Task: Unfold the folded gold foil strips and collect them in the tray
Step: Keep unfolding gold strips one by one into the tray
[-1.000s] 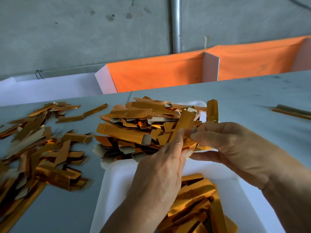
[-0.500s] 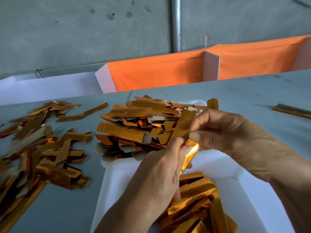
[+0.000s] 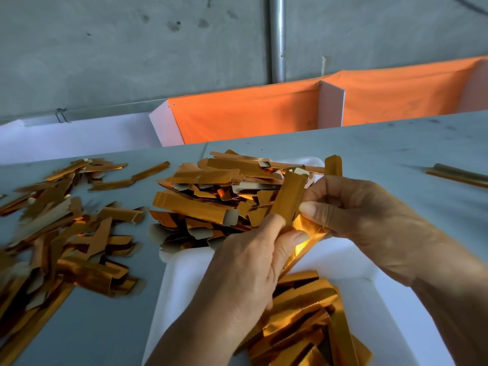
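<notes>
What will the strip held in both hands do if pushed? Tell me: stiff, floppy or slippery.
Probably semi-stiff: the strip stands up above the left hand and right hand without drooping. Likely light card, since pale backing shows at its top. Its glossy face may be slippery.

The foil strips (image 3: 195, 207) have a glossy, mirror-like gold face and a matt pale paper-like backing. The tray (image 3: 184, 273) at lower centre is smooth, matt white, apparently foam or plastic. The table (image 3: 369, 154) is matt grey and scuffed. Across the upper frame, the wall (image 3: 132, 48) is rough concrete, the pipe (image 3: 277, 35) dull metal, and the orange panels (image 3: 250, 112) look like matt cloth.
</notes>
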Action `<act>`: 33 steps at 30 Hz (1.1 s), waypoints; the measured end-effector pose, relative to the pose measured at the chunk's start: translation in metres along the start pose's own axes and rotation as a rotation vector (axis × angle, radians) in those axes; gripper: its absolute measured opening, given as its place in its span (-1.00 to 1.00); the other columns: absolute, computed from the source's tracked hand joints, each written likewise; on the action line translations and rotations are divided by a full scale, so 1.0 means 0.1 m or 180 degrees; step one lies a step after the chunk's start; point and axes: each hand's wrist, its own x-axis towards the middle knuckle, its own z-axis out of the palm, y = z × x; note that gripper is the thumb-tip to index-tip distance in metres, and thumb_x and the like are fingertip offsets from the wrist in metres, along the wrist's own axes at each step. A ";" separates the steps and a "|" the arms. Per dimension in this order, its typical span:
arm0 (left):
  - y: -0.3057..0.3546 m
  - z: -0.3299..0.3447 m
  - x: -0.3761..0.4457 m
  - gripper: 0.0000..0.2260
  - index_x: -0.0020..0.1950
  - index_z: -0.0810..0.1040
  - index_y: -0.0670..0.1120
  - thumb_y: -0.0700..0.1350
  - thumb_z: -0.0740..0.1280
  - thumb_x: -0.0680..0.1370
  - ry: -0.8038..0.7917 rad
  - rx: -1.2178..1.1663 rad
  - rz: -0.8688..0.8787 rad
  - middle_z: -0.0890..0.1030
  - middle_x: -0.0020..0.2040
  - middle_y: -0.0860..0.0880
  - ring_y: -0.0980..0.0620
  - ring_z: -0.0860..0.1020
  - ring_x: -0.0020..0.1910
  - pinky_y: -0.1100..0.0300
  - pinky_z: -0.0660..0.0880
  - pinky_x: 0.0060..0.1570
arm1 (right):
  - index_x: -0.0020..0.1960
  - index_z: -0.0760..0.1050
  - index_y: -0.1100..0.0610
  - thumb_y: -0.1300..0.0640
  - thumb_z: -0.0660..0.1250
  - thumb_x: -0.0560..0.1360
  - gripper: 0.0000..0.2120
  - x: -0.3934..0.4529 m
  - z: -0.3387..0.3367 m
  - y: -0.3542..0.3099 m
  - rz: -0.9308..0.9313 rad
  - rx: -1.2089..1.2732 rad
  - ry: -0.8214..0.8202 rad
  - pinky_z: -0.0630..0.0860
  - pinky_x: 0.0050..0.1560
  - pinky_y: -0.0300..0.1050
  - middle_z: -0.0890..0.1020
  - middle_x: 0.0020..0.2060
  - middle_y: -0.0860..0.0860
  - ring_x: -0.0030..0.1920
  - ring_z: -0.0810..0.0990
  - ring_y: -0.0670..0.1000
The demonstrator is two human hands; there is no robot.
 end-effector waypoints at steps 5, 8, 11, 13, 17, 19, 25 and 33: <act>-0.06 0.01 0.02 -0.60 -0.08 0.48 0.05 0.24 -0.04 0.47 0.0108 0.0160 0.0069 0.39 -0.47 0.21 0.33 0.51 -0.42 0.49 0.38 -0.45 | -0.27 0.58 0.08 0.05 0.39 0.37 -0.89 0.03 0.00 0.03 0.0091 -0.0150 0.0249 0.57 -0.02 0.02 0.64 -0.33 0.04 -0.21 0.61 0.06; -0.07 0.02 0.01 -0.67 -0.09 0.45 0.09 0.23 -0.01 0.47 0.0123 -0.0011 -0.0065 0.46 -0.48 0.19 0.25 0.53 -0.48 0.48 0.38 -0.48 | -0.23 0.57 0.07 0.12 0.38 0.45 -0.90 0.04 0.03 0.03 0.0126 -0.0291 0.0324 0.57 -0.07 -0.04 0.62 -0.33 0.00 -0.22 0.60 0.02; -0.04 0.03 0.02 -0.60 0.02 0.37 0.18 0.36 -0.04 0.39 0.0167 0.0014 -0.0103 0.49 -0.32 0.28 0.32 0.55 -0.29 0.49 0.41 -0.35 | -0.24 0.56 0.07 0.12 0.38 0.46 -0.89 0.05 0.06 0.03 0.0115 -0.0259 0.0500 0.50 -0.17 -0.16 0.60 -0.39 -0.06 -0.29 0.57 -0.07; -0.01 0.08 0.02 -0.48 0.19 0.24 0.28 0.45 -0.04 0.31 0.0196 0.0287 -0.0016 0.36 -0.17 0.45 0.47 0.40 -0.15 0.55 0.35 -0.22 | -0.25 0.56 0.05 0.10 0.40 0.46 -0.89 0.06 0.08 0.05 0.0124 -0.0395 0.0653 0.45 -0.24 -0.25 0.60 -0.42 -0.09 -0.35 0.55 -0.15; -0.02 0.08 0.01 -0.49 0.30 0.31 0.24 0.34 0.04 0.38 0.0390 0.0255 0.0030 0.33 -0.17 0.47 0.50 0.37 -0.04 0.58 0.33 -0.08 | -0.22 0.60 0.11 0.04 0.38 0.42 -0.86 0.05 0.05 0.07 0.0146 0.0136 0.0405 0.52 -0.23 -0.27 0.63 -0.36 -0.06 -0.27 0.60 -0.11; -0.01 0.06 0.01 -0.47 0.34 0.36 0.20 0.32 0.05 0.41 0.0391 0.0081 0.0011 0.36 -0.13 0.45 0.42 0.38 0.07 0.57 0.33 -0.02 | -0.18 0.63 0.11 -0.05 0.35 0.35 -0.77 0.02 -0.04 0.08 0.0274 0.0615 0.0197 0.54 -0.24 -0.28 0.64 -0.27 0.00 -0.23 0.60 -0.08; -0.04 0.03 0.00 -0.55 0.37 0.38 0.19 0.28 0.10 0.53 0.0362 -0.0339 0.0054 0.46 0.05 0.39 0.35 0.43 0.14 0.49 0.40 0.07 | -0.15 0.66 0.10 0.07 0.38 0.34 -0.84 0.01 -0.17 0.10 0.0528 0.1047 -0.0198 0.49 -0.38 -0.29 0.61 -0.29 0.06 -0.34 0.57 -0.07; -0.03 -0.04 -0.02 -0.69 0.25 0.40 0.30 0.21 0.21 0.50 0.0167 -0.0793 0.0123 0.48 0.15 0.32 0.31 0.46 0.18 0.52 0.40 0.00 | -0.19 0.64 0.12 0.07 0.43 0.31 -0.86 0.01 -0.17 0.09 0.0720 0.1512 -0.0468 0.50 -0.43 -0.27 0.54 -0.35 0.08 -0.41 0.52 -0.06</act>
